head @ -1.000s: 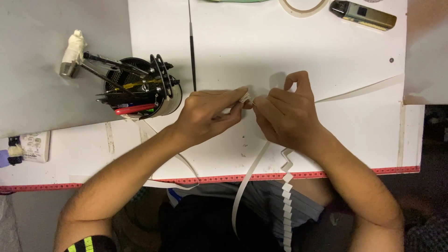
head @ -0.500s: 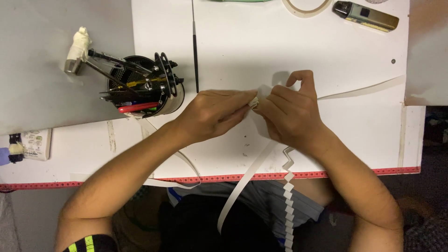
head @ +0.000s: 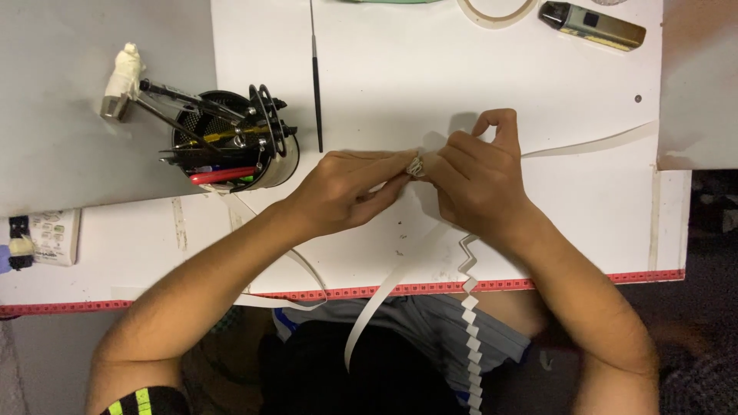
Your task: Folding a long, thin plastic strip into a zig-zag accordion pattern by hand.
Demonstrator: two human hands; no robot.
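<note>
Working over a white tabletop [head: 538, 84], both hands meeting at its middle. Left hand [head: 346, 192] pinching thumb and fingers shut on the small folded stack of paper strip [head: 416, 165]; right hand [head: 480, 180] closing its grip on the same stack from the other side, forefinger curled up above it. Stack sitting just above the tabletop, between the fingertips of both hands.

Trailing from the stack: one flat strip [head: 377, 307] sagging over the tabletop's red-edged front and hanging down past the lap, one zigzag chain [head: 470, 323] already pleated and dangling beside it, and another flat strip [head: 592, 144] lying across the tabletop toward the right.

Judging by the look: very light, thin and limp paper, easily creased or torn, the pleats springy and likely to pop open unless kept pressed. Best taken right at the folded stack, flat faces between thumb and forefinger, never by the loose tails.

Standing well apart on the left, a black holder [head: 231, 150] crowded with tools and pens; near the far edge, a thin dark rod [head: 315, 84], a tape roll [head: 496, 9] and a dark knife-like tool [head: 592, 24].
</note>
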